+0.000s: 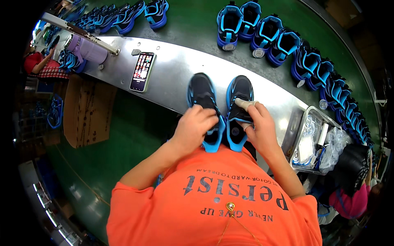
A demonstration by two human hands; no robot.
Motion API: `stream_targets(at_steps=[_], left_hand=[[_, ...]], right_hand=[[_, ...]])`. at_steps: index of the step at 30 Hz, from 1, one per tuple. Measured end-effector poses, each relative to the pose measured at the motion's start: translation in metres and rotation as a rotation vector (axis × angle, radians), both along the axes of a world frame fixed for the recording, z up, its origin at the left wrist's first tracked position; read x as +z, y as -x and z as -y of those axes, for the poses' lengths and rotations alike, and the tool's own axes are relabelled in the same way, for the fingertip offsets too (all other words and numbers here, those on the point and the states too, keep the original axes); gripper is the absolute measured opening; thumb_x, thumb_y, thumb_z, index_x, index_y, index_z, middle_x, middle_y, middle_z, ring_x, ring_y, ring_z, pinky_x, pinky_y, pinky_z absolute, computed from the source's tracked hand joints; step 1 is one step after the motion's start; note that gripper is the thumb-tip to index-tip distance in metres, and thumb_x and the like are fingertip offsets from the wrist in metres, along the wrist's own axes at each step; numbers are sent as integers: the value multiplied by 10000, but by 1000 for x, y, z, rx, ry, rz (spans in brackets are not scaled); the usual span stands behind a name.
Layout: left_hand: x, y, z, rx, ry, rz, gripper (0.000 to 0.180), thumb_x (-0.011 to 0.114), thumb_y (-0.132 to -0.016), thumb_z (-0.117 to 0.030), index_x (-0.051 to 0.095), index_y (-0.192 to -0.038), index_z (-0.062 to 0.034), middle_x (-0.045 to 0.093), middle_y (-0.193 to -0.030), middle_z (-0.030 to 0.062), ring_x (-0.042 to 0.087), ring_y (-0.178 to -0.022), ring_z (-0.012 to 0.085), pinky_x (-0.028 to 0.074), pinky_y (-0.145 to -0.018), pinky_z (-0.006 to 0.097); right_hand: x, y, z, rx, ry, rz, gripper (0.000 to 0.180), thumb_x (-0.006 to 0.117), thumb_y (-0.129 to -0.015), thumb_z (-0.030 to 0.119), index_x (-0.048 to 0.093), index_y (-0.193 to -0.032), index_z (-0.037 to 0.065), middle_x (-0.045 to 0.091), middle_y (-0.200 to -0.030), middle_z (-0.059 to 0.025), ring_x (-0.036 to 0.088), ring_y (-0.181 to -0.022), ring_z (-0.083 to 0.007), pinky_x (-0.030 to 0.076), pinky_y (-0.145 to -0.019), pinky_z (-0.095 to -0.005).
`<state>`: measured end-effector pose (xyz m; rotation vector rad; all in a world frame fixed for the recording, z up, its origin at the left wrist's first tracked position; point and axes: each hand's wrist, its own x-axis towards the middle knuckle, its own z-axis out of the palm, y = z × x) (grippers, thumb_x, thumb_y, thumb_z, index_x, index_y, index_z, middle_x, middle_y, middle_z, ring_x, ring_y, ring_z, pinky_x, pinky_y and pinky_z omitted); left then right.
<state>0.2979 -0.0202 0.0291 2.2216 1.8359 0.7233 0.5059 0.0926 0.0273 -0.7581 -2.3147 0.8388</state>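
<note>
Two black sneakers with bright blue trim lie side by side at the metal bench's near edge, toes pointing away from me and heels by my orange shirt. Over the laces and tongue of the left sneaker, my left hand is closed with its fingers bunched together. My right hand grips the right sneaker around its tongue and opening. Pale covers wrap a finger and the thumb of that hand. My left fingers hide part of the left sneaker's lacing.
A phone with a lit screen and a lilac tumbler stand left on the bench. Beyond runs a green belt with rows of similar sneakers. A metal tray holds plastic bags at right; a cardboard box is at left.
</note>
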Motion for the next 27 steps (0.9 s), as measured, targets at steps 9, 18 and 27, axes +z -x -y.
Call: stream_targets(at_steps=[9,18,27], left_hand=[[-11,-39,-22,-25,48,-454,299,590,-757,-124,639,-1024,1,606,-1151,120,546,-988,260,446,-800,345],[-11,-29,-19,149,-162,126,507,670,-639,71,633,-1134,-31,604,-1127,143,584,-983,349,507,-817,411],[-1,-35,-21,-49,-72,-165,291,616,-723,-54,671,-1009,-50,586,-1071,100,551,-945,280,472,-766,376]], right_hand=[[-11,8,2,-110,-104,-55,466,726,-697,-36,642,-1144,67,670,-1032,-100,659,-928,-305,551,-749,-374],[5,-13,6,-104,-56,22,529,688,-683,-87,637,-1189,58,653,-1093,-124,635,-1016,-324,539,-833,-375],[1,-32,10,-57,-17,152,628,689,-629,-89,625,-1229,87,593,-1192,-124,605,-1043,-323,538,-844,-367]])
